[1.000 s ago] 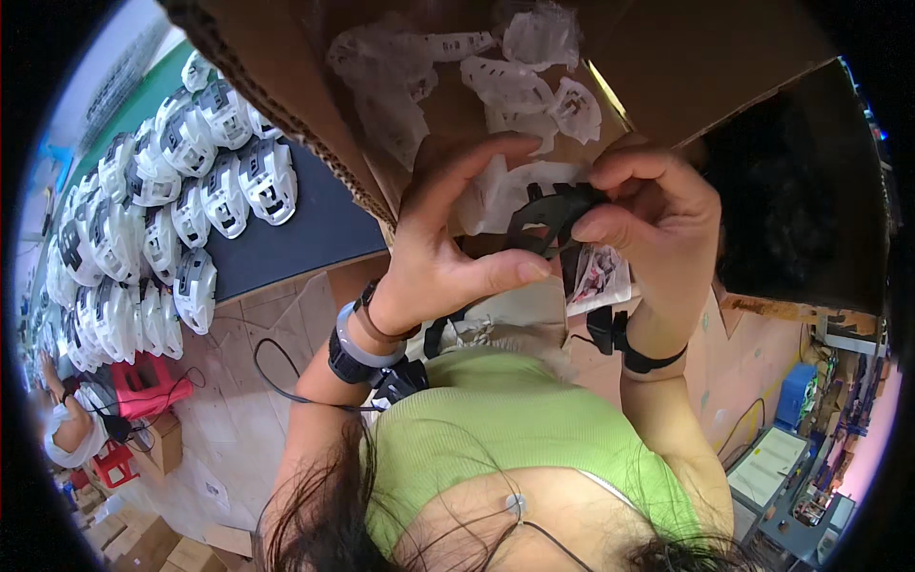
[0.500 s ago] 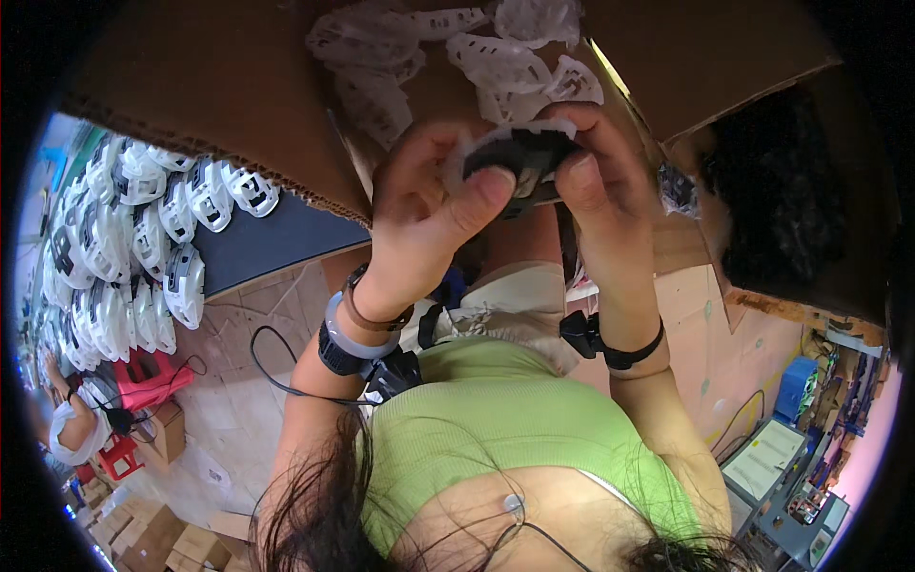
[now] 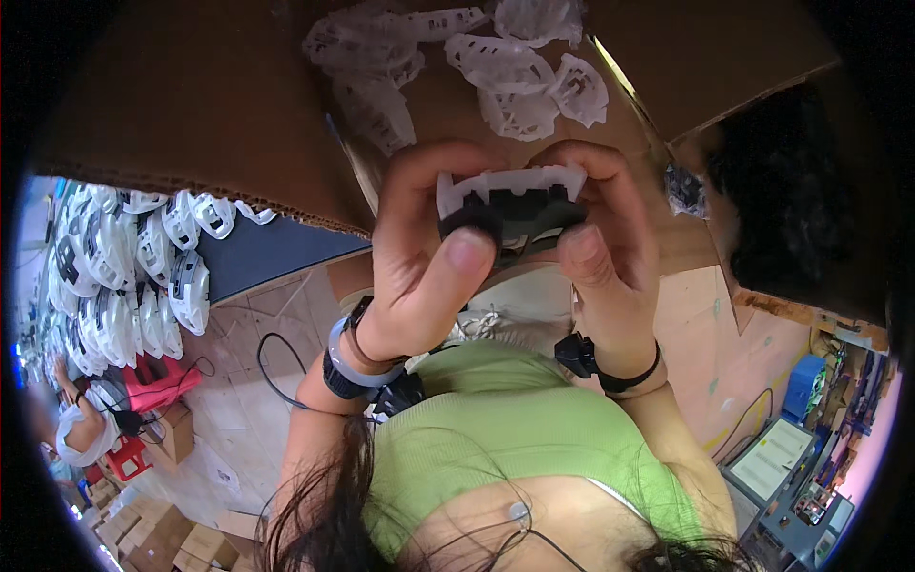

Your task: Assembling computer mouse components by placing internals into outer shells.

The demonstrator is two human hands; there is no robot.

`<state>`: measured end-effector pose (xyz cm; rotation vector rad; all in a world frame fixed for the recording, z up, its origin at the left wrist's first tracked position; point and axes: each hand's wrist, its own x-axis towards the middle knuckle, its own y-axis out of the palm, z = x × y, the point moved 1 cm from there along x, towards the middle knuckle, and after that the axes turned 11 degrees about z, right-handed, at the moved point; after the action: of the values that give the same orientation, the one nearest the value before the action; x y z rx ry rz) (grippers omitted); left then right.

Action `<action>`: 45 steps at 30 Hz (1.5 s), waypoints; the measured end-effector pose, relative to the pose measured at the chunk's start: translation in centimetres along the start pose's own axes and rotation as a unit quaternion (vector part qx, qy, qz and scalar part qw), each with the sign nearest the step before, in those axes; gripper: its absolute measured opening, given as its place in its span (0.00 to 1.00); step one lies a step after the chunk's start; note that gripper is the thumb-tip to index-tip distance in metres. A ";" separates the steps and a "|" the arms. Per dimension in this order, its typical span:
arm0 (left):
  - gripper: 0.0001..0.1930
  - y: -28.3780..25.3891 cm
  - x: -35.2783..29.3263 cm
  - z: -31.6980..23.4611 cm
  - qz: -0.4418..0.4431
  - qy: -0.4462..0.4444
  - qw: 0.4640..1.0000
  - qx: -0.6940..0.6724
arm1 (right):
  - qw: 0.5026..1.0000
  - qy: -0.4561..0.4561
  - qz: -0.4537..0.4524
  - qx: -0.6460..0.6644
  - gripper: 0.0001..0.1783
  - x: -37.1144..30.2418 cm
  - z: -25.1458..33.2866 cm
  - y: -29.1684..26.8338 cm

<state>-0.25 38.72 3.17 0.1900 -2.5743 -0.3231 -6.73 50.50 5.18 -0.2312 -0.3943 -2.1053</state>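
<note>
Left hand (image 3: 410, 262) and right hand (image 3: 620, 253), each grip pinching one end of a black part (image 3: 515, 212) against a white shell (image 3: 515, 179), just off centre toward one o'clock; translucent pieces (image 3: 500, 65), twelve o'clock.

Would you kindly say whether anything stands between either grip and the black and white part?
Nothing visible does: the left grip and right grip both directly hold the black and white part.

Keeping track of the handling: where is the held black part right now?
Head view, upper middle: the black part is held between the left hand and the right hand, the white shell along its upper edge.
</note>
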 end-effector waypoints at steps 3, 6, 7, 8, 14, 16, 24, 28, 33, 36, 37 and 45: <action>0.25 0.0 -0.4 0.6 0.001 0.036 0.999 -0.002 | 0.989 0.049 -0.020 -0.139 0.23 -0.3 0.0 -0.1; 0.26 0.2 -0.6 0.2 -0.021 0.008 0.996 0.085 | 0.950 -0.009 -0.047 -0.307 0.21 -0.6 -0.6 0.4; 0.26 0.3 -0.7 0.2 -0.043 -0.014 0.998 0.050 | 0.951 -0.009 -0.047 -0.307 0.21 -0.7 -1.1 0.7; 0.26 0.1 -0.7 0.2 -0.064 -0.036 0.997 0.016 | 0.940 -0.063 -0.064 -0.330 0.22 -0.8 -1.7 1.2; 0.21 0.1 -0.9 -0.5 -0.032 -0.018 0.998 0.055 | 0.932 -0.121 -0.053 -0.337 0.29 -1.2 -0.9 0.7; 0.21 -0.2 -0.8 -0.4 -0.013 0.009 0.991 0.134 | 0.918 -0.136 -0.074 -0.366 0.28 -1.2 -1.3 0.6; 0.15 -1.1 -0.8 0.3 0.021 0.107 0.955 0.275 | 0.992 0.048 -0.116 -0.007 0.15 -1.6 -0.1 0.9; 0.13 -0.1 -1.3 0.5 -0.068 0.046 0.977 0.198 | 0.909 -0.106 -0.168 -0.366 0.24 -0.2 -2.7 -1.1; 0.15 -0.6 -0.4 0.5 -0.048 -0.116 0.985 0.122 | 0.995 0.028 0.014 -0.096 0.34 -0.7 -3.4 -0.6; 0.25 -1.5 -0.2 1.2 0.081 -0.121 0.985 0.093 | 0.991 -0.003 -0.028 -0.127 0.32 -0.7 -3.6 -1.6; 0.25 -1.2 -0.3 1.3 0.082 -0.121 0.985 0.093 | 0.991 -0.003 -0.029 -0.128 0.32 -0.7 -3.4 -1.6; 0.23 -1.0 -0.6 1.9 -0.003 -0.167 0.986 0.016 | 0.964 0.048 -0.085 -0.249 0.31 -0.3 -3.5 -0.8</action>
<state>-0.72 38.22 1.03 0.1680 -2.9120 -0.3404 -7.33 49.83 1.65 -0.3960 0.1890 -2.3476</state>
